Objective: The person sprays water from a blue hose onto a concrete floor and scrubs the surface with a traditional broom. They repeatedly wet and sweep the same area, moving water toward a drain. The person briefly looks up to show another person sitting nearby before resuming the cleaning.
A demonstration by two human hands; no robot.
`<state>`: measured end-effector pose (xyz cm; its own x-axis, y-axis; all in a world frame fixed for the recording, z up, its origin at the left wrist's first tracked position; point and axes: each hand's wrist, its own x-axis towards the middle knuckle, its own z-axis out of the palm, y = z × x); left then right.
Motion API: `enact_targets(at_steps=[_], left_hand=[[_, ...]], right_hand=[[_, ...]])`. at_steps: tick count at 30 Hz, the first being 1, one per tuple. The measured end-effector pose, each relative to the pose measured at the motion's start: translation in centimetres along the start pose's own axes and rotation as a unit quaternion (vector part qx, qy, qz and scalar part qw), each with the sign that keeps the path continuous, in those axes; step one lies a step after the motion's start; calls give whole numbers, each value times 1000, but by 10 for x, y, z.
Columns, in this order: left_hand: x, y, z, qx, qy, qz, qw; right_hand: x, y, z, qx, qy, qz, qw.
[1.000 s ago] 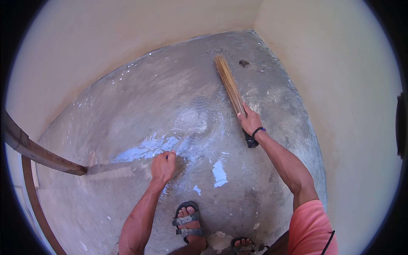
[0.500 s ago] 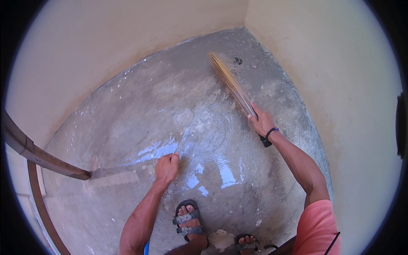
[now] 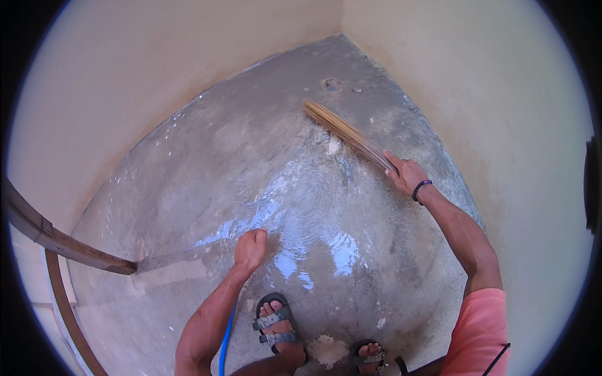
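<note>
The right hand (image 3: 406, 175) is gripping the thin end of a broom (image 3: 346, 133), fingers wrapped around the bundled stalks. The broom is a long sheaf of straw-coloured sticks, narrow at the hand and spreading slightly toward its far tip, which is lying on the floor (image 3: 207, 163) just short of the drain (image 3: 330, 84). A dark beaded band (image 3: 421, 188) is circling the wrist behind that hand.

The left hand (image 3: 250, 249) is curled into a fist over the wet patch, well apart from the broom; a blue hose (image 3: 224, 338) is running along the forearm toward it, but whether the fist is closing on the hose end cannot be told.

The floor is rough grey concrete, mottled and patchy, narrowing to a corner just beyond the drain. A shallow sheet of water (image 3: 301, 232) is rippling between the broom and the left hand, glinting with pale reflections. Smooth cream walls (image 3: 157, 69) are enclosing the floor on both sides of the drain corner. Two feet in dark strapped sandals (image 3: 276, 326) are standing on the concrete, far from the drain and just beside the left forearm. A curved brown rail (image 3: 56, 241) is crossing the left edge.
</note>
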<state>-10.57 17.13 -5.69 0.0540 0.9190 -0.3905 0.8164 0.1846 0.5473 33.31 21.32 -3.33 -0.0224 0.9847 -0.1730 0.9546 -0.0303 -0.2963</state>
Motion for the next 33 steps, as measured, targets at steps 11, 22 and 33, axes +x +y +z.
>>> enact_targets(at_steps=[11,22,33], left_hand=[[3,-12,19,-45,-43,37,997],[12,-21,20,-91,-33,37,995],[51,19,34,-211,-78,-18,974]], right_hand=[[-111,55,37,-57,-125,-61,989],[-96,20,20,198,134,105,965],[-151,-117,162,583,319,424,616]])
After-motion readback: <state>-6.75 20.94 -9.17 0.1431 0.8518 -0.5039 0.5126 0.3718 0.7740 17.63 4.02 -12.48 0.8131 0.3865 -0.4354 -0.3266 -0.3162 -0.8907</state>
